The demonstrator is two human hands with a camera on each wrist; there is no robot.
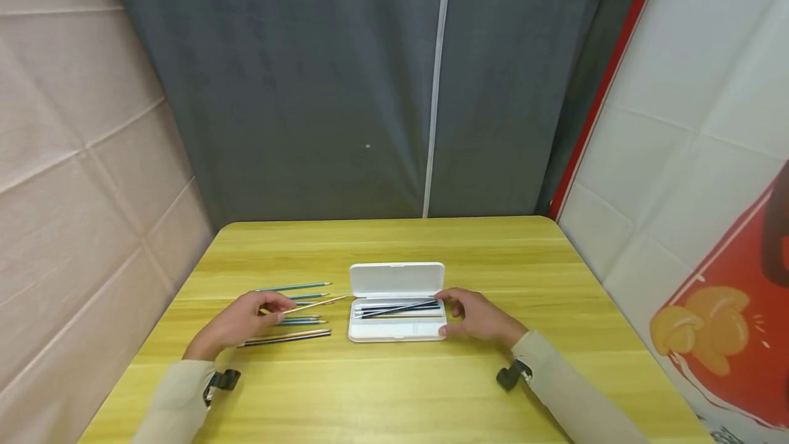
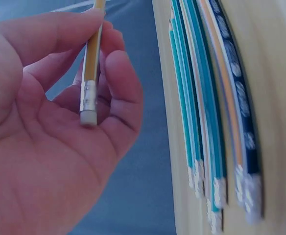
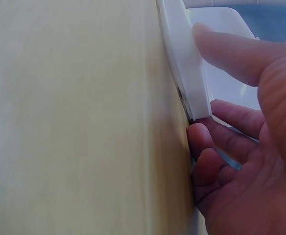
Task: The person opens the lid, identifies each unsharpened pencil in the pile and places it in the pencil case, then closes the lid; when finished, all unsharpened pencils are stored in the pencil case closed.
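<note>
Between thumb and fingers, my left hand (image 1: pixel 246 321) pinches a yellow pencil (image 2: pixel 91 63), its eraser end toward the palm. In the head view the pencil's tip points right, close to the left side of a white pencil case (image 1: pixel 376 336). The case lies with its lid (image 1: pixel 397 281) raised at the back. Several pencils (image 1: pixel 401 309) are inside, a dark one slanting across the others. My right hand (image 1: pixel 481 319) holds the case's right end, thumb (image 3: pixel 226 51) along its near edge and fingers round the end and far corner.
Beneath and beside the left hand, several teal pencils (image 1: pixel 302 286) lie on the wooden table (image 1: pixel 394 389). Nearer the front are an orange pencil (image 2: pixel 219 54) and a dark patterned one (image 2: pixel 241 98). A grey curtain (image 1: pixel 320 88) hangs behind the table.
</note>
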